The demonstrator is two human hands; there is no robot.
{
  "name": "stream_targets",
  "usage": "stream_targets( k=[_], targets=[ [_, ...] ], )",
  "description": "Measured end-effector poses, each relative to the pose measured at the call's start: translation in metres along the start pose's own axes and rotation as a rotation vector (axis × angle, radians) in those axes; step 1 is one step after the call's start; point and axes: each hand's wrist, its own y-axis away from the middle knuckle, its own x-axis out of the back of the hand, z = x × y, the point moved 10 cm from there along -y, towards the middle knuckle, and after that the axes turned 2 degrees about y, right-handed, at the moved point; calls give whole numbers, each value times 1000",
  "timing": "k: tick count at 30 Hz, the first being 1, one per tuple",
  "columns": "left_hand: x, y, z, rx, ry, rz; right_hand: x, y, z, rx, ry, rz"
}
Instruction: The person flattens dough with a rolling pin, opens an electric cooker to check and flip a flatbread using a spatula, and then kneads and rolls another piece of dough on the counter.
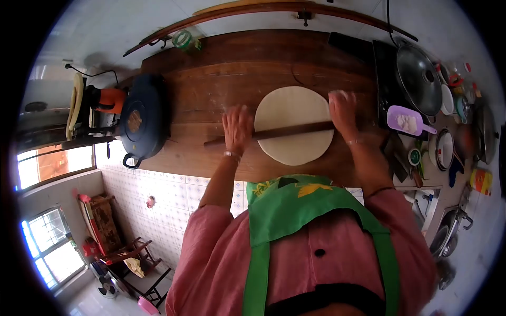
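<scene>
A wide, round sheet of dough lies flat on the wooden board. Across it, slightly tilted, runs a dark wooden rolling pin. My left hand bears down on the pin just left of the dough, its fingers reaching forward over it. At the pin's right end is my right hand, beside the dough's right edge, with its fingers bent and slightly blurred. Its palm hides that end of the pin. The pin's left tip sticks out past my left hand.
A dark blue round electric pan stands at the left. On the right are a stove with a lidded wok, a lilac scoop of flour, and bowls. A green-rimmed glass jar stands at the back. Floury marks dot the wooden board.
</scene>
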Motion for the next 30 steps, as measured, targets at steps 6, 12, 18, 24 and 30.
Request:
stream_targets(
  k=[6,12,18,24,30],
  targets=[
    [2,146,0,240,-127,-175,27,164,-7,-135,47,6],
    [-8,33,-21,253,-117,-41,16,53,10,-121,42,81],
    [-3,-47,-30,92,-90,33,-2,-39,23,-59,-13,139],
    [-9,114,-16,255,-134,-171,13,127,9,-224,49,-152],
    [-21,-25,-42,271,-137,-23,2,-11,28,-157,3,86]
  ],
)
